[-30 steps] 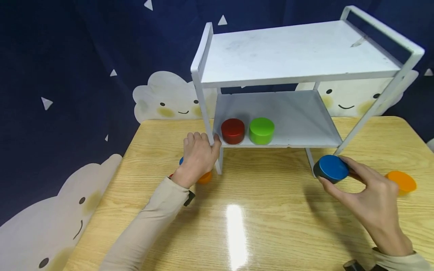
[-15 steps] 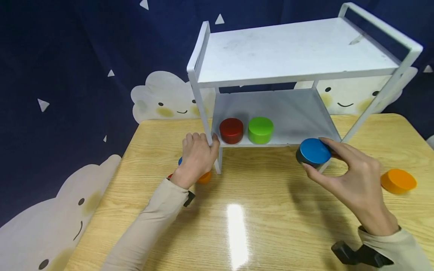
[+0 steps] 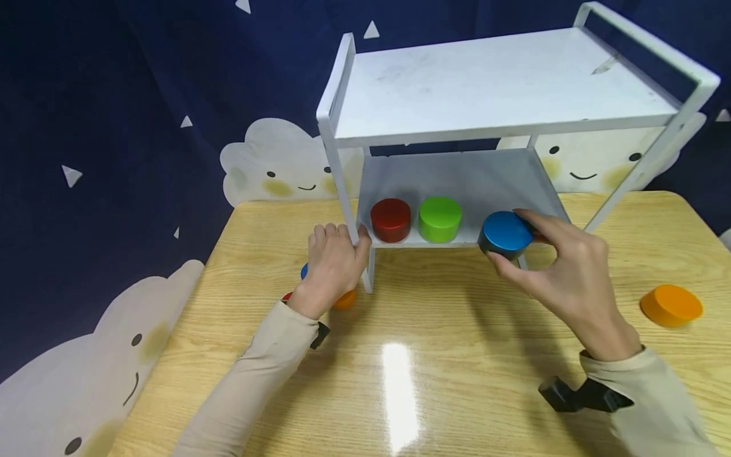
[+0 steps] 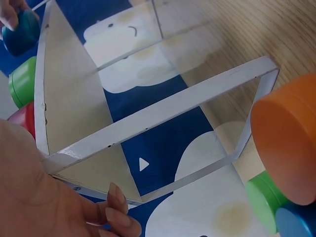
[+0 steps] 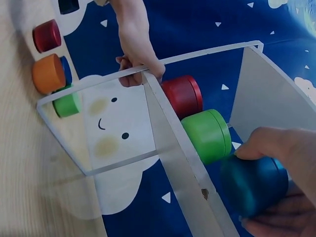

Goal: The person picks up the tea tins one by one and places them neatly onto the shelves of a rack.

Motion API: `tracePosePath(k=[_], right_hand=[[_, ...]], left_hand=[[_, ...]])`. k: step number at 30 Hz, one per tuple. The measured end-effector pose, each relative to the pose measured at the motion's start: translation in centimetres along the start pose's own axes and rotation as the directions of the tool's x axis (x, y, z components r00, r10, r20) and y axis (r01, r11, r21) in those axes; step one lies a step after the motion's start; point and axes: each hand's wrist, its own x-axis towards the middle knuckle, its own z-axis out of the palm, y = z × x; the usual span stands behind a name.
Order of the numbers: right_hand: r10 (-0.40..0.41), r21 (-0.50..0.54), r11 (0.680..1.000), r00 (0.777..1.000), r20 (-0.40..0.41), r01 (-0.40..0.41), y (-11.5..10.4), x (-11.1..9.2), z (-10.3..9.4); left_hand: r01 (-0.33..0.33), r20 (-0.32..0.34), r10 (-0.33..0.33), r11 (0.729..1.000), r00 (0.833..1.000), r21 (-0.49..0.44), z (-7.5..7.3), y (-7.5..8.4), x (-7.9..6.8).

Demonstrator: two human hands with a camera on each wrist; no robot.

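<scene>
My right hand (image 3: 571,282) pinches a blue round tin (image 3: 505,232) between thumb and fingers, at the front edge of the white rack's (image 3: 508,89) lower shelf. Whether its base touches the shelf is hard to tell. To its left, a green tin (image 3: 440,221) and a dark red tin (image 3: 391,221) stand upright on that shelf, side by side. At the rack's left front post, where it meets the lower shelf, my left hand (image 3: 334,270) grips the frame. In the right wrist view the blue tin (image 5: 252,185) is close beside the green one (image 5: 206,136).
An orange tin (image 3: 671,306) stands on the wooden table (image 3: 457,381) at the right. Left of the rack, partly behind my left arm, are several more tins, among them an orange one (image 5: 48,74), a red one (image 5: 47,36) and a green one (image 5: 67,102).
My right hand has carried the blue tin left and up, from beside the rack's right post to the lower shelf's front edge near the green tin. My left hand stays on the post.
</scene>
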Motion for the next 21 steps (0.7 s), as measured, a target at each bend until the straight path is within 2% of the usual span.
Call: tracePosePath(k=[14,21], right_hand=[[0.021,0.03,0.999,0.999,0.031,-0.022,0.1,1.5,1.2],[0.037,0.087,0.995,0.998,0.053,-0.042,0.7,1.8,1.8]], left_hand=[[0.0,-0.006,0.0,1.0,1.0,0.0,0.0,0.0,0.1],[0.004,0.003,-0.004,1.0,1.0,0.002,0.0,0.0,0.1]])
